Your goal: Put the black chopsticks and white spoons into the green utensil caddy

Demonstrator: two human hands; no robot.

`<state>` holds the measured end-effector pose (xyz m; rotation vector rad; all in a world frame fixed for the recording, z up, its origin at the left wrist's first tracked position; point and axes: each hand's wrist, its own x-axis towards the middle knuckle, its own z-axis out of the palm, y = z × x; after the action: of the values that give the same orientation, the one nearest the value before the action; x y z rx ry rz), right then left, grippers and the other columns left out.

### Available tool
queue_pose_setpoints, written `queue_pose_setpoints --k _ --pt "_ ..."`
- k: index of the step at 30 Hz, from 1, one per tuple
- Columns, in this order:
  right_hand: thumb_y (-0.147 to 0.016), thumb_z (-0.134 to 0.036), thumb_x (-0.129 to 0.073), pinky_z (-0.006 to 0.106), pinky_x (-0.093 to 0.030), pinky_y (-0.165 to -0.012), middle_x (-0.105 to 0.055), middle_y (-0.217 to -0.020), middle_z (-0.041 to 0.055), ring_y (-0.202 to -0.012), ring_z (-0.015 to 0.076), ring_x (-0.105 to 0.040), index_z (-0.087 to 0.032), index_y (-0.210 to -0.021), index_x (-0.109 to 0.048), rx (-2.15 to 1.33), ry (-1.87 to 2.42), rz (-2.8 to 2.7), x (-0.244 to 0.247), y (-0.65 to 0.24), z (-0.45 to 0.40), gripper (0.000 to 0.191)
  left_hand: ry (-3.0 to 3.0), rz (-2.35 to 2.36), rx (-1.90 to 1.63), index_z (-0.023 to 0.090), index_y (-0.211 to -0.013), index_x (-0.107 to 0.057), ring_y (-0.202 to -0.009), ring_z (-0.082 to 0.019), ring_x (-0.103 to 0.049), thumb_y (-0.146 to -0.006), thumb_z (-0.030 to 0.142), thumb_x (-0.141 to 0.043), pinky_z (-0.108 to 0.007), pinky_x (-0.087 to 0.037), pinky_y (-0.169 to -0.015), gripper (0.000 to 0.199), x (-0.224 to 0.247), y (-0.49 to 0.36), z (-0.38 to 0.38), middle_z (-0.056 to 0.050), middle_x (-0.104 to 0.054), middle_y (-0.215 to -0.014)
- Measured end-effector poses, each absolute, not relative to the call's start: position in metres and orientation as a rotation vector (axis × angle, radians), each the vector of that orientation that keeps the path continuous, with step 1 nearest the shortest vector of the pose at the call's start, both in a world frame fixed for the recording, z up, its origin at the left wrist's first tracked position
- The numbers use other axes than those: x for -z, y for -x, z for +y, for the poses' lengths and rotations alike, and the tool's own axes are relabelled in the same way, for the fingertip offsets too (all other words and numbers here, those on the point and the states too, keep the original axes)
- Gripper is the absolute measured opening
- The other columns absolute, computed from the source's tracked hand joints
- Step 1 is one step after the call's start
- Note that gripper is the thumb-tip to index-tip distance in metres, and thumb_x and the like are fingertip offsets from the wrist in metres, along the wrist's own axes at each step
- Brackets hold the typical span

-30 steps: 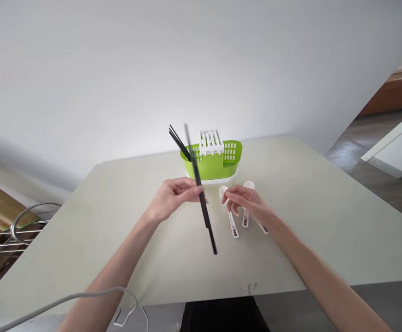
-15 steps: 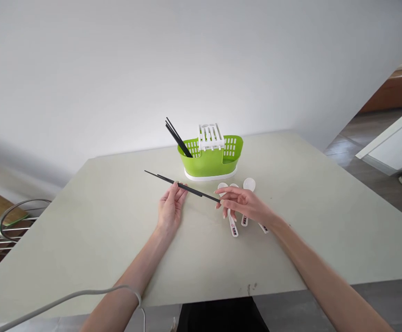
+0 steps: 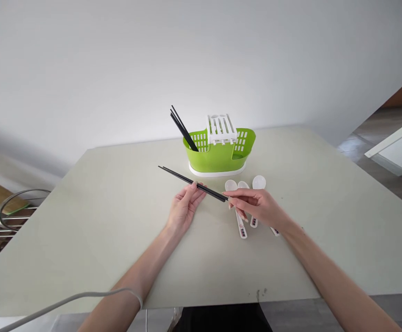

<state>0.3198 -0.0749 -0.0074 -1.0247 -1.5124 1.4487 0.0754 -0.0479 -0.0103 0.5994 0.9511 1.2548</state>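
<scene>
My left hand [image 3: 186, 205] pinches a pair of black chopsticks [image 3: 180, 176] around their middle, above the table. At their thick ends, my right hand [image 3: 256, 206] has its thumb and finger closed on the chopsticks. The two sticks lie side by side, with the thin tips pointing to the far left. Beneath and behind my right hand lie three white spoons [image 3: 241, 223], partly covered by its fingers. Just beyond stands a green basket [image 3: 213, 159] on a white base, with a white slotted rack [image 3: 222, 130] across its middle. Several black chopsticks [image 3: 183, 128] lean in its left compartment.
The pale table [image 3: 117, 258] meets a white wall at the back. A grey cable [image 3: 83, 295] crosses over my left forearm. Left of the table is a metal rack [image 3: 9, 216] with a wooden board; white furniture [image 3: 399, 145] stands at the right.
The two chopsticks, staggered lengthwise before, now have their ends nearly level. My right hand has pushed the thick end inward. The view has shifted slightly.
</scene>
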Motion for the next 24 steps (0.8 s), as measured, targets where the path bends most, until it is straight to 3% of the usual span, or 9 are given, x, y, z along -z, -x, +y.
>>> queue_pose_setpoints --k 7,12,19,24 --pt "-0.096 -0.051 -0.07 0.027 -0.049 -0.049 -0.068 -0.076 0.0026 -0.059 0.0143 -0.061 -0.023 -0.124 -0.079 -1.437 1.046 -1.521 0.0078 -0.3169 -0.0749 0.041 -0.613 0.91 -1.22 0.016 -0.089 -0.078 -0.111 -0.025 -0.076 -0.075 0.038 -0.092 -0.038 -0.056 -0.109 0.029 0.0117 -0.0812 -0.055 -0.009 -0.082 -0.108" --pt "-0.095 -0.051 -0.07 0.026 -0.045 -0.045 -0.069 -0.078 0.0035 -0.061 0.0155 -0.063 -0.023 -0.123 -0.079 -1.434 1.084 -1.521 0.006 -0.3166 -0.0758 0.04 -0.61 0.917 -1.233 0.015 -0.089 -0.078 -0.11 -0.025 -0.077 -0.074 0.037 -0.092 -0.039 -0.055 -0.11 0.029 0.0121 -0.0809 -0.0556 -0.01 -0.082 -0.108" --pt "-0.097 -0.053 -0.068 0.032 -0.056 -0.062 -0.067 -0.074 0.0008 -0.064 0.0167 -0.065 -0.023 -0.121 -0.075 -1.423 0.992 -1.478 0.0032 -0.3138 -0.0743 0.039 -0.607 0.928 -1.253 0.015 -0.088 -0.077 -0.115 -0.027 -0.075 -0.076 0.037 -0.09 -0.039 -0.054 -0.112 0.029 0.0126 -0.0817 -0.0565 -0.011 -0.081 -0.112" --pt "-0.099 -0.058 -0.063 0.031 -0.058 -0.06 -0.072 -0.077 0.0036 -0.063 0.0166 -0.067 -0.02 -0.132 -0.071 -1.431 1.039 -1.512 0.0017 -0.3126 -0.0741 0.051 -0.594 0.912 -1.289 0.014 -0.085 -0.076 -0.115 -0.028 -0.075 -0.074 0.037 -0.093 -0.041 -0.054 -0.112 0.03 0.012 -0.0837 -0.0588 -0.01 -0.082 -0.108"
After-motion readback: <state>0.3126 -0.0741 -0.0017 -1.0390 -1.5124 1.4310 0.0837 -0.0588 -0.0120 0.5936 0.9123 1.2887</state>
